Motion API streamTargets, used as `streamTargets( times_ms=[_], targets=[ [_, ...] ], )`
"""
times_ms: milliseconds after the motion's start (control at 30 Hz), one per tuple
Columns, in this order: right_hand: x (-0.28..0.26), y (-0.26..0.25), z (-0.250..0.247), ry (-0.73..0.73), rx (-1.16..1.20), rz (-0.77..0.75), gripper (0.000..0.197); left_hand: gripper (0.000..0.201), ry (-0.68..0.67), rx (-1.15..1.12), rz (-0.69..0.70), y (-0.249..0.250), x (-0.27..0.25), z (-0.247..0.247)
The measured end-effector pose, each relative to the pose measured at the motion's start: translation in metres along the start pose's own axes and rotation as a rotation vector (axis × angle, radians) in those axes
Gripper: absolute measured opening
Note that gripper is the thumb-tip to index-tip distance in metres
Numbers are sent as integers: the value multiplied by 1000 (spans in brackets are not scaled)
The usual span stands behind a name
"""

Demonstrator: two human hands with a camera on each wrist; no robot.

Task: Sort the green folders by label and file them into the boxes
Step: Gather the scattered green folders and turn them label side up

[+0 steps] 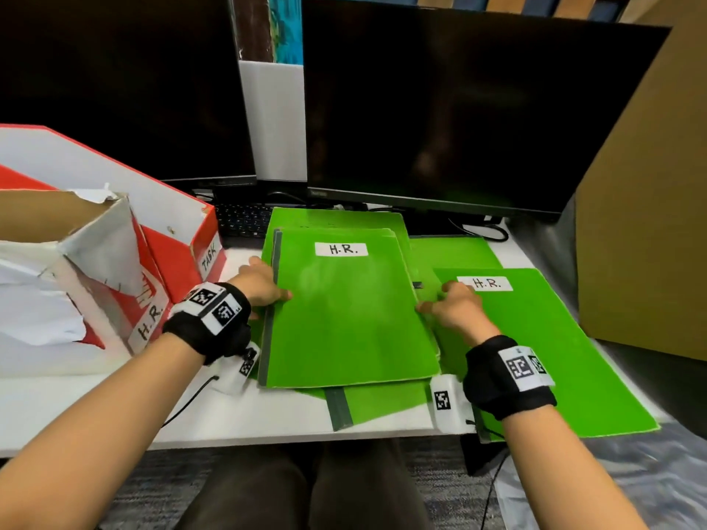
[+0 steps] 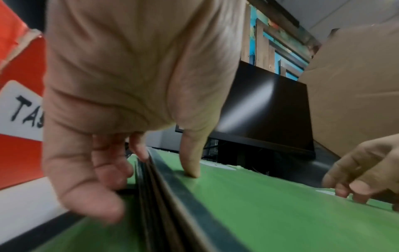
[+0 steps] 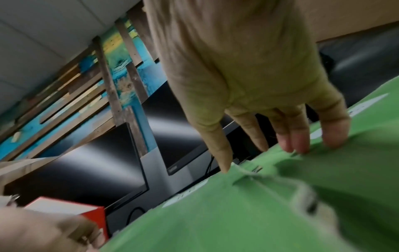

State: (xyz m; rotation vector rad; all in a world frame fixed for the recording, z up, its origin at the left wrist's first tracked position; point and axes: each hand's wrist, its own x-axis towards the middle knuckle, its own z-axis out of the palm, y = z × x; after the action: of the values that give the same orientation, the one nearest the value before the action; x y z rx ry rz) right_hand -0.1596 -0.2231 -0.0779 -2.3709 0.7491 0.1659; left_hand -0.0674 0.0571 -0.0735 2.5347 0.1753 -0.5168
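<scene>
Green folder stack (image 1: pixel 344 315) — left hand (image 1: pixel 260 285) pinches spine, right hand (image 1: pixel 455 307) fingers spread on opposite edge.

Left hand (image 2: pixel 129 81) filling the top of the left wrist view, thumb (image 2: pixel 191 153) pressed down on the green folder stack (image 2: pixel 270 213), fingers (image 2: pixel 90 196) curled round its dark-edged spine side, pinching several folders together. Right hand (image 2: pixel 367 170) at the far edge, fingertips on the green cover. Red box with a white label reading "TAS" (image 2: pixel 19 110) at left, black monitor (image 2: pixel 265 110) and brown cardboard (image 2: pixel 356 85) behind.
</scene>
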Motion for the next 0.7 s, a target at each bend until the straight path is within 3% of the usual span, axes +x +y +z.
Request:
streamTargets(
  times_ms=[100, 233, 400, 500, 600, 700],
  targets=[
    [5, 9, -13, 17, 57, 45, 71, 84, -71, -100, 13, 1, 5, -2],
    [7, 12, -13, -41, 305, 53, 82, 110, -163, -182, 8, 4, 16, 0],
    [6, 9, -8, -62, 351, 79, 92, 56, -272, -235, 10, 25, -1, 26],
    [8, 12, -9, -38, 327, 113, 88, 59, -292, -269, 30, 29, -4, 30],
    [8, 11, -7, -37, 314, 138, 79, 62, -231, -311, 28, 25, 3, 16],
    [8, 11, -5, -39, 325, 139, 77, 55, 0, -256, 21, 14, 15, -2]
  ],
)
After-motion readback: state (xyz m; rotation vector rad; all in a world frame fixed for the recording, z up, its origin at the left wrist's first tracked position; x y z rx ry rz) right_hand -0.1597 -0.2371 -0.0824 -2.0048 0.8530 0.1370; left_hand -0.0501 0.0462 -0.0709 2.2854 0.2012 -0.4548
